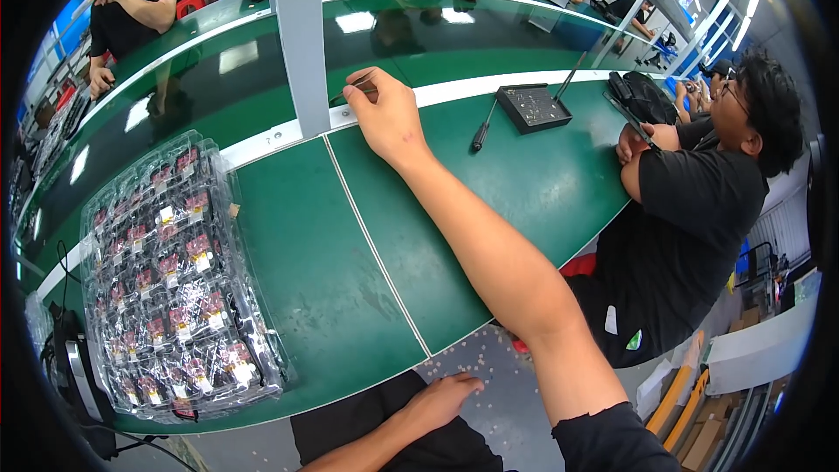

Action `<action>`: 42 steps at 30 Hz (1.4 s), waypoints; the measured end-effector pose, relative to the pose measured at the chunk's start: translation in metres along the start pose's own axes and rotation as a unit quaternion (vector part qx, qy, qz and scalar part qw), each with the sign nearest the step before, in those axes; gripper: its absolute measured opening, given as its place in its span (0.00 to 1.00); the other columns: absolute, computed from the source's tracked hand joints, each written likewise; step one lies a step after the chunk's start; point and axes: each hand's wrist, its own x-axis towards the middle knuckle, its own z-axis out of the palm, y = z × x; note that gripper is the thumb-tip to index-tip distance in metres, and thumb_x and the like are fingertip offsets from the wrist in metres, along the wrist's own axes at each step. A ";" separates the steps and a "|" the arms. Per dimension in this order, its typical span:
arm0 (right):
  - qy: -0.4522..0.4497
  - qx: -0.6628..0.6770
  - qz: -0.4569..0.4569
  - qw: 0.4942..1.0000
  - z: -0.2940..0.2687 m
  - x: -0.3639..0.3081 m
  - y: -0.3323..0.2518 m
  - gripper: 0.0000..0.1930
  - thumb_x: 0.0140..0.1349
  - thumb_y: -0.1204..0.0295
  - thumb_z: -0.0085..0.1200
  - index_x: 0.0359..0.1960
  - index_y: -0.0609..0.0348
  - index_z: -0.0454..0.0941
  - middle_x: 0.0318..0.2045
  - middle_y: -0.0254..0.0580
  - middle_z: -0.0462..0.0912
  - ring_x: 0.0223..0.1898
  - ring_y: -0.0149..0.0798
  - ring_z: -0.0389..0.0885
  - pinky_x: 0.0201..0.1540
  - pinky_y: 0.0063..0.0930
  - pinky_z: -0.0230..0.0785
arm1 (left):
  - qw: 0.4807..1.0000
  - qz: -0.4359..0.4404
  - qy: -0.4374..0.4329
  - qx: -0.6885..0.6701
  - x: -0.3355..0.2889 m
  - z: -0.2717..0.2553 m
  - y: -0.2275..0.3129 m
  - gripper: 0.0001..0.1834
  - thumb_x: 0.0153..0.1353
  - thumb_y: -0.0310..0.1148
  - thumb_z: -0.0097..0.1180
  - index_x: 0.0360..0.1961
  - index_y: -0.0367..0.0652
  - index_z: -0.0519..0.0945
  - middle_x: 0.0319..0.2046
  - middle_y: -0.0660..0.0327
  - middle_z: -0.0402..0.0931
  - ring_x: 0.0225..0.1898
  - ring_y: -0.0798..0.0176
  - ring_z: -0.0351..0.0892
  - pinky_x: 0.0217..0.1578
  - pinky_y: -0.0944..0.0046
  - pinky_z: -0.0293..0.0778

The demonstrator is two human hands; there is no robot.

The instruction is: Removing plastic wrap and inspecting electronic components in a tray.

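Green desk (301,262): clear plastic trays (170,284) of red-and-black parts are set at left; a black box (535,108), screwdriver (480,135) beside it, is placed at right. Right grip (384,114) is held, fingers curled, near the white rail (476,88); left grip (444,398) is rested at the lap (363,411).

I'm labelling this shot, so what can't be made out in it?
In the head view:
Right hand: anything pinched is too small to tell.
Left hand: underside hidden by the hand itself.
Bits in the black box: too small to identify.
Parts in the clear tray: details blurred by shiny plastic.
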 end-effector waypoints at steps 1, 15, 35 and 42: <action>0.000 0.000 0.001 1.000 0.000 0.000 0.000 0.13 0.69 0.71 0.59 0.49 0.68 0.82 0.40 0.47 0.89 0.42 0.39 0.87 0.48 0.33 0.77 | 1.000 -0.001 0.000 0.000 -0.001 0.001 -0.001 0.20 0.62 0.14 0.53 0.54 0.36 0.80 0.52 0.49 0.81 0.52 0.42 0.82 0.52 0.52 0.80; -0.005 0.003 -0.001 1.000 0.001 -0.001 -0.001 0.13 0.69 0.71 0.59 0.48 0.68 0.82 0.40 0.47 0.89 0.42 0.38 0.87 0.48 0.33 0.77 | 1.000 0.001 -0.003 0.005 0.000 0.003 -0.003 0.15 0.66 0.18 0.54 0.53 0.36 0.80 0.49 0.49 0.83 0.49 0.42 0.84 0.50 0.51 0.81; 0.012 0.008 -0.018 1.000 0.002 -0.001 0.001 0.10 0.67 0.74 0.59 0.44 0.70 0.83 0.38 0.51 0.88 0.37 0.44 0.87 0.45 0.38 0.78 | 1.000 -0.014 -0.007 -0.016 0.000 0.001 0.003 0.14 0.66 0.19 0.55 0.52 0.37 0.81 0.44 0.49 0.84 0.46 0.43 0.84 0.47 0.50 0.80; 0.013 0.016 -0.019 1.000 0.004 -0.001 0.002 0.10 0.67 0.73 0.59 0.44 0.70 0.83 0.37 0.51 0.88 0.37 0.44 0.86 0.45 0.37 0.78 | 0.999 0.006 0.001 -0.037 -0.001 -0.003 0.002 0.10 0.67 0.18 0.54 0.47 0.36 0.80 0.43 0.50 0.84 0.46 0.43 0.84 0.47 0.51 0.80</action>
